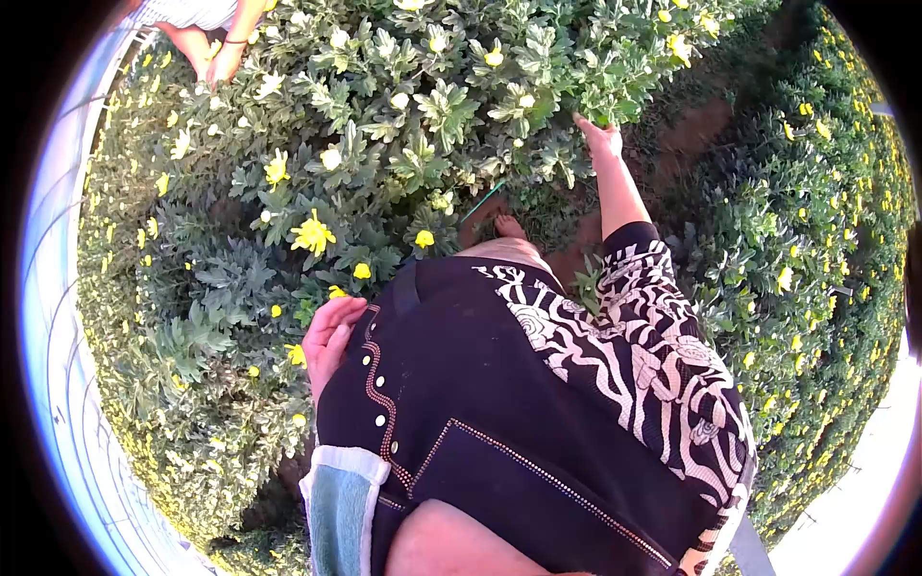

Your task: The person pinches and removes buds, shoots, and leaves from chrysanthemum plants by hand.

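Observation:
My right hand (603, 142) reaches out at the edge of a leafy chrysanthemum plant (586, 77). Its thumb stands apart from the other fingers, whose tips are partly hidden among the leaves; I see nothing held in it. Close to the front of my dark top (461, 355), my left hand (331, 336) hangs with loosely bent fingers and nothing visible in it. Yellow blooms lie near the left hand, among them a yellow flower (296, 354). A larger open yellow chrysanthemum (312, 233) stands farther up.
At the upper left, another person's hands (216, 62) touch the plants. A soil path (696, 130) runs between the bed and a second row of flowering plants (807, 240). A thin green strip (483, 200) shows near a foot (510, 227). Pale ribbed sheeting (62, 278) borders the left.

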A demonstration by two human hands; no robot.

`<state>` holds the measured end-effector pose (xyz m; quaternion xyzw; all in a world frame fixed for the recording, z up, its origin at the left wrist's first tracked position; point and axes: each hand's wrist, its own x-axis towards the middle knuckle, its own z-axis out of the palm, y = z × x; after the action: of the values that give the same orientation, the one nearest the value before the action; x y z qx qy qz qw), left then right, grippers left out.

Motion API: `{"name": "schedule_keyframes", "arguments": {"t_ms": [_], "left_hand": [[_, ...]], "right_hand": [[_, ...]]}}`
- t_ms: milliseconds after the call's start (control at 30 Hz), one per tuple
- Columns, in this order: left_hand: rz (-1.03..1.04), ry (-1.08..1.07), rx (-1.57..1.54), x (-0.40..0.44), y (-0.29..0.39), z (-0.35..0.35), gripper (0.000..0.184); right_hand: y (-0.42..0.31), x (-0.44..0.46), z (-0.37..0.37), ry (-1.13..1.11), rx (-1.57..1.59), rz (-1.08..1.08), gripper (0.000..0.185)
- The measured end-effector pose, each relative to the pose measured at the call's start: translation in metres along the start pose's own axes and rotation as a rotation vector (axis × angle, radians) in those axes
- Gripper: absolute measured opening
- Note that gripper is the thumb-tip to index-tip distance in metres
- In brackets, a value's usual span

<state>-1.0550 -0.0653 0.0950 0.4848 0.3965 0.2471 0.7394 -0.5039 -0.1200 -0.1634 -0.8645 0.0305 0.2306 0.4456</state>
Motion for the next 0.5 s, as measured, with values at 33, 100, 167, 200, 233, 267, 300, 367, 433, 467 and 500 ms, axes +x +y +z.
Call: {"name": "schedule_keyframes", "arguments": {"t_ms": [33, 100, 167, 200, 233, 267, 300, 367, 433, 467, 500], "left_hand": [[-0.006, 0.009, 0.006, 0.005, 0.001, 0.008, 0.044], [-0.018, 0.012, 0.072, 0.014, 0.001, 0.023, 0.043], [-0.033, 0.027, 0.082, 0.02, 0.002, 0.037, 0.043], [-0.041, 0.028, 0.141, 0.023, 0.001, 0.042, 0.042], [-0.047, 0.032, 0.198, 0.024, 0.001, 0.049, 0.042], [-0.049, 0.07, 0.195, 0.025, 0.003, 0.057, 0.041], [-0.05, 0.084, 0.194, 0.025, 0.002, 0.062, 0.041], [-0.057, 0.121, 0.131, 0.026, -0.001, 0.073, 0.041], [-0.058, 0.143, 0.125, 0.027, -0.006, 0.081, 0.04], [-0.053, 0.161, 0.121, 0.028, -0.006, 0.085, 0.04], [-0.04, 0.166, 0.122, 0.031, -0.005, 0.089, 0.04]], "right_hand": [[0.003, 0.017, 0.013, 0.054, -0.046, -0.022, 0.071], [0.011, 0.042, 0.032, 0.093, 0.023, -0.099, 0.063], [0.007, 0.053, 0.04, 0.218, -0.011, -0.05, 0.044], [0.007, 0.054, 0.045, 0.292, 0.014, -0.022, 0.035], [0.014, 0.064, 0.048, 0.277, 0.009, -0.026, 0.035], [0.023, 0.072, 0.05, 0.246, -0.001, -0.078, 0.033], [0.016, 0.066, 0.046, 0.218, -0.01, -0.128, 0.032], [0.018, 0.066, 0.037, 0.138, -0.037, -0.254, 0.027], [0.028, 0.076, 0.039, -0.055, 0.117, -0.196, 0.024], [-0.003, 0.041, 0.02, -0.144, 0.232, -0.079, 0.024], [-0.01, 0.033, 0.016, -0.166, 0.223, -0.089, 0.026]]}}
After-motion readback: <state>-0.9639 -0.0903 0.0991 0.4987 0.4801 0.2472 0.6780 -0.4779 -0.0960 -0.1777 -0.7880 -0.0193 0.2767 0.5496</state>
